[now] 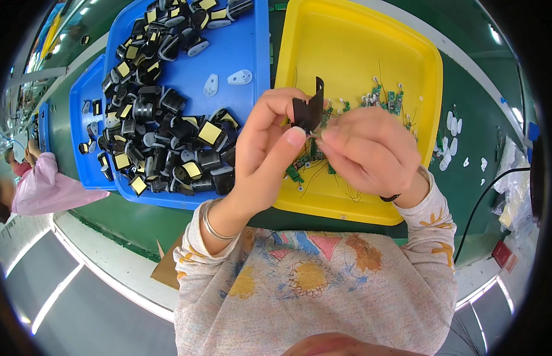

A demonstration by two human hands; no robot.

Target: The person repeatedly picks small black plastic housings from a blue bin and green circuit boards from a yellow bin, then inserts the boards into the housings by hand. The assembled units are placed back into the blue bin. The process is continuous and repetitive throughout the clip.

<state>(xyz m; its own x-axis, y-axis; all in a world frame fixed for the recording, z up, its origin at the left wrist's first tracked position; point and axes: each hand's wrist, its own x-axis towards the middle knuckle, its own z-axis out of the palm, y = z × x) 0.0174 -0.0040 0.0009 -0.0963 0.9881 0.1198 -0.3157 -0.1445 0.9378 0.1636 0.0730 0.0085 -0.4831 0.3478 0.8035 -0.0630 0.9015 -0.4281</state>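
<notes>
A green desk (pixel 457 196) carries a blue tray (pixel 234 53) and, to its right, a yellow tray (pixel 353 47), over which a person's hands meet: the left hand (pixel 261 145) grips a black plastic shell (pixel 308 110) between thumb and fingers, while the right hand (pixel 374 142) pinches just beside its lower end, on what one cannot tell; black cases (pixel 169 127) crowd the blue tray near two pale grey covers (pixel 239 77), and small green circuit boards (pixel 397 101) lie in the yellow one
</notes>
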